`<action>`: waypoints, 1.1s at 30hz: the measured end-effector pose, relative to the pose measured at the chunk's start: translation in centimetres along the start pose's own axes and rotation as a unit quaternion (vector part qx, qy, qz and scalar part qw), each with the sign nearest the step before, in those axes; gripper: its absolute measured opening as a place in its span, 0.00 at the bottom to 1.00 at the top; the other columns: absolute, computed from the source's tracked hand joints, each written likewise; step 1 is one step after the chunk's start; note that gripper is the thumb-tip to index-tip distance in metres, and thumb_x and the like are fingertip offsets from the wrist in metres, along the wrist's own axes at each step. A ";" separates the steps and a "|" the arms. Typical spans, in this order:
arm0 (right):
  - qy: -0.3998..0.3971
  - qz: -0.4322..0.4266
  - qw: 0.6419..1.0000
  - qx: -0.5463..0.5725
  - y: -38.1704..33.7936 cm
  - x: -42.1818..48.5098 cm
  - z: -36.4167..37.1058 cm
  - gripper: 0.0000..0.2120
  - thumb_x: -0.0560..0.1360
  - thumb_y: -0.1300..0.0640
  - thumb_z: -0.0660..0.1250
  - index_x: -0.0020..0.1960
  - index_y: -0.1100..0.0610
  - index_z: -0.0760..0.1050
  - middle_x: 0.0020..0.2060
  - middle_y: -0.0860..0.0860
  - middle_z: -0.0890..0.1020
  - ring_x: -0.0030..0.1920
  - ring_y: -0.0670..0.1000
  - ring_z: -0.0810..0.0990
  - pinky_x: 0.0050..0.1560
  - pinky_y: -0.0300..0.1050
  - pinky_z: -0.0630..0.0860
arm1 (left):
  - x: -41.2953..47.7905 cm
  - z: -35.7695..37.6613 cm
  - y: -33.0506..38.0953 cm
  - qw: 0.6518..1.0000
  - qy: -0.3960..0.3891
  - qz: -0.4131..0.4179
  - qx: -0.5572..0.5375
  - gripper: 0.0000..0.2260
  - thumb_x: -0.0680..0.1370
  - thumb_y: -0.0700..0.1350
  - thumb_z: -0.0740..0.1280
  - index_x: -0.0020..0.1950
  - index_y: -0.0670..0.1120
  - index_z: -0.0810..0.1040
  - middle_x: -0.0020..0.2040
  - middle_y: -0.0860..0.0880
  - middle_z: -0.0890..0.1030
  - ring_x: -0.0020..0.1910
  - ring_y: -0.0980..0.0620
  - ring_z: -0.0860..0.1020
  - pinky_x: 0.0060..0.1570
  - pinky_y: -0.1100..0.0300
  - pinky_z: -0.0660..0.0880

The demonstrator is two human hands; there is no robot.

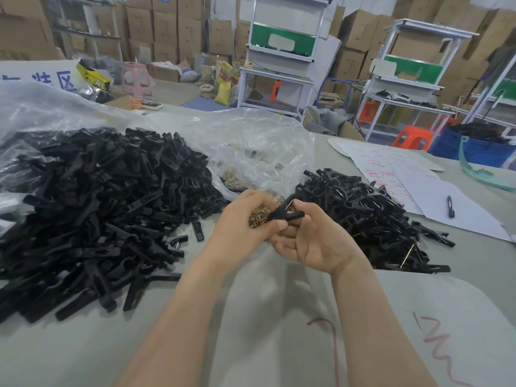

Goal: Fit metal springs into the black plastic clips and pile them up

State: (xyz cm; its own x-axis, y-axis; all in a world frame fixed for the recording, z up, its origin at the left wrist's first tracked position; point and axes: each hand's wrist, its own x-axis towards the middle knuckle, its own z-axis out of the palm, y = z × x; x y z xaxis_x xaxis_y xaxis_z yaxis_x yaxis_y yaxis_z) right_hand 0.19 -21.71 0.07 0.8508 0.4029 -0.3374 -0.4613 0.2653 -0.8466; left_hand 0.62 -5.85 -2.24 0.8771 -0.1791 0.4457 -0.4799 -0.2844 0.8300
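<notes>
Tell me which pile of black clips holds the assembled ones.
The smaller pile on the right: its clips are joined pairs with metal springs showing; the big left pile is loose halves.

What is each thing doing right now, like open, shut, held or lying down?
Black plastic clip: held between both hands.
Left hand: grips gold metal springs.
Right hand: pinches the clip.
Finished black clips: piled, right side.
Clear plastic bag: open, crumpled.
Black pen: lying on white paper.

Bare forearms (178, 317), bare left hand (245, 219) and right hand (315, 244), nails seemingly short, detail blurry
</notes>
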 end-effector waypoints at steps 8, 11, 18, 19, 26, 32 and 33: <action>-0.020 -0.007 1.000 -0.020 1.8 1.0 -0.8 0.24 0.65 0.44 0.65 0.45 0.64 0.81 0.33 0.57 0.83 0.31 0.50 0.82 0.33 0.39 0.79 | -0.2 -0.1 0.0 0.998 -0.036 0.014 0.049 0.14 0.69 0.41 0.75 0.40 0.58 0.74 0.37 0.55 0.72 0.37 0.62 0.70 0.42 0.72 0.66; -0.019 -0.029 0.999 0.007 2.3 1.6 -0.6 0.22 0.65 0.46 0.66 0.48 0.63 0.78 0.31 0.53 0.79 0.30 0.49 0.78 0.33 0.38 0.77 | -0.2 -0.1 0.0 0.998 -0.027 0.019 0.051 0.12 0.69 0.42 0.76 0.43 0.58 0.78 0.38 0.54 0.74 0.39 0.60 0.71 0.43 0.69 0.68; -0.001 -0.050 0.998 0.046 2.8 2.1 -0.7 0.16 0.64 0.48 0.68 0.38 0.60 0.84 0.29 0.54 0.79 0.27 0.46 0.76 0.32 0.34 0.76 | -0.2 0.1 0.1 0.995 -0.014 0.045 0.087 0.08 0.69 0.43 0.76 0.45 0.49 0.80 0.39 0.54 0.75 0.41 0.60 0.72 0.44 0.69 0.68; 0.002 -0.051 0.997 0.050 2.8 2.1 -0.7 0.15 0.64 0.48 0.69 0.37 0.60 0.84 0.29 0.53 0.79 0.27 0.46 0.76 0.32 0.34 0.76 | -0.2 0.1 0.1 0.995 -0.014 0.048 0.089 0.08 0.69 0.43 0.76 0.44 0.49 0.80 0.38 0.55 0.74 0.41 0.61 0.72 0.44 0.70 0.67; 0.036 -0.049 0.996 0.066 2.9 2.2 -0.5 0.18 0.63 0.51 0.68 0.46 0.63 0.76 0.27 0.53 0.78 0.26 0.46 0.76 0.29 0.33 0.75 | -0.2 0.1 0.2 0.995 -0.016 0.048 0.081 0.09 0.69 0.41 0.76 0.46 0.50 0.81 0.39 0.54 0.76 0.41 0.60 0.73 0.46 0.68 0.68; 0.020 -0.047 0.998 0.042 2.9 2.0 -0.7 0.17 0.65 0.47 0.69 0.42 0.61 0.81 0.29 0.52 0.80 0.28 0.45 0.77 0.30 0.34 0.77 | 0.0 0.1 -0.2 0.996 -0.005 0.051 0.079 0.09 0.70 0.41 0.75 0.49 0.46 0.82 0.53 0.57 0.76 0.51 0.70 0.72 0.53 0.79 0.63; 0.020 -0.046 0.999 0.022 2.8 2.0 -0.7 0.20 0.65 0.44 0.69 0.45 0.61 0.80 0.30 0.53 0.81 0.28 0.46 0.77 0.30 0.35 0.77 | 0.1 0.1 -0.4 0.995 0.000 0.047 0.085 0.10 0.70 0.41 0.75 0.50 0.45 0.82 0.56 0.56 0.75 0.52 0.70 0.71 0.54 0.81 0.60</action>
State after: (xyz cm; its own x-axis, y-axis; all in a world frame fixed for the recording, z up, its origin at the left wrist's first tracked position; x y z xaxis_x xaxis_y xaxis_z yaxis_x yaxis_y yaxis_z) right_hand 0.76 -20.76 -3.23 0.8986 0.3410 -0.2762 -0.3914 0.3383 -0.8557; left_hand 0.90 -5.82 -2.61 0.8279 -0.2124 0.5191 -0.5569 -0.4211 0.7159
